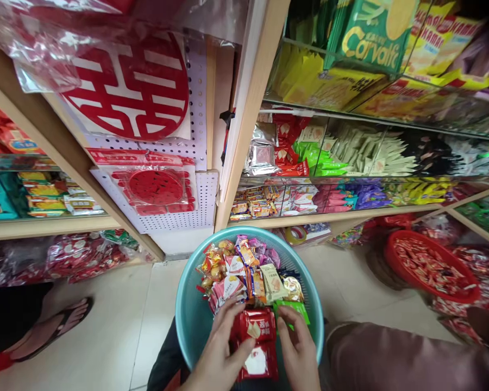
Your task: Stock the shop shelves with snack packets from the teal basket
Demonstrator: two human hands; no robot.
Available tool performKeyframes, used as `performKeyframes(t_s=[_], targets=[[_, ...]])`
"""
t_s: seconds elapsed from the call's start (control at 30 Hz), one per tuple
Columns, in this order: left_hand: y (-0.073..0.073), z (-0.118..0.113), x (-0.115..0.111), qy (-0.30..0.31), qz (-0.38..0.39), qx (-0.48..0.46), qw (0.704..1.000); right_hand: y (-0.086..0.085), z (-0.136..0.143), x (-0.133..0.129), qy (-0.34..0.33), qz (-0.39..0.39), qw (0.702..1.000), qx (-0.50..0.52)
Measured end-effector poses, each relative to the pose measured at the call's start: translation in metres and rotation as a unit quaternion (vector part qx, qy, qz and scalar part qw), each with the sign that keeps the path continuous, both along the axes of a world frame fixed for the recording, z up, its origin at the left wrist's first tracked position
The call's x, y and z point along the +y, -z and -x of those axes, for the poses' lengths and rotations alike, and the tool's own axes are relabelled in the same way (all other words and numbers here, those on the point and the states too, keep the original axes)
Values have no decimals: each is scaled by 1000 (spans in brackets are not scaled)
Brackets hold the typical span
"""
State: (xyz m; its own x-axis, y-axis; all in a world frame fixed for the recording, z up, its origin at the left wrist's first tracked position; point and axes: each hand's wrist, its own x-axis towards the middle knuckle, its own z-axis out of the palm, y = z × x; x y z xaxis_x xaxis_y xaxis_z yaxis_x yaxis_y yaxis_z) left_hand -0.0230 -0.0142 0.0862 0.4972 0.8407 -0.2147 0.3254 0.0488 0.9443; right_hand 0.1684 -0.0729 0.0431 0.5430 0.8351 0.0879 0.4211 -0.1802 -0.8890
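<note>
A round teal plastic basket (182,320) sits in front of me, with mixed wrapped sweets and snacks inside. Red snack packets (257,355) are at its near side, and my left hand (218,353) grips their left edge between thumb and fingers. Just right of these packets is my right hand (299,350), its fingers bent but apart, with nothing visible between them. A green packet (294,310) lies by its fingertips. Farther in are a cream packet (272,282), orange-and-purple packets (255,283), pink-and-white packets (231,289) and gold-wrapped sweets (217,266).
Shelves of packaged snacks (354,149) rise ahead and right. Red paper decorations (157,187) hang on a pegboard. A red basket of sweets (432,266) stands on the right. Another person's sandalled foot (63,328) is at left; brown fabric (403,355) is at lower right.
</note>
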Motion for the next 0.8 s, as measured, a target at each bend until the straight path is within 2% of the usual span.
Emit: performKeyframes(t_s=[0.1, 0.2, 0.27, 0.33, 0.47, 0.6, 0.8], targets=[[3, 16, -10, -70, 164, -57, 982, -7, 9, -3, -26, -26, 996, -84], [2, 23, -14, -161, 357, -89, 916, -13, 18, -5, -106, -36, 981, -159], [1, 21, -13, -219, 429, -110, 869, -14, 23, -5, -155, -34, 968, -194], [2, 16, -11, -236, 453, -143, 848, -14, 28, -3, -190, -36, 955, -227], [7, 2, -2, -207, 461, -188, 842, -10, 32, 1, -210, -35, 940, -266], [16, -7, 2, -211, 483, -170, 833, -5, 30, 1, -205, -24, 941, -270], [31, -17, 1, -221, 479, -162, 834, 7, 22, 0, -209, -25, 935, -285]])
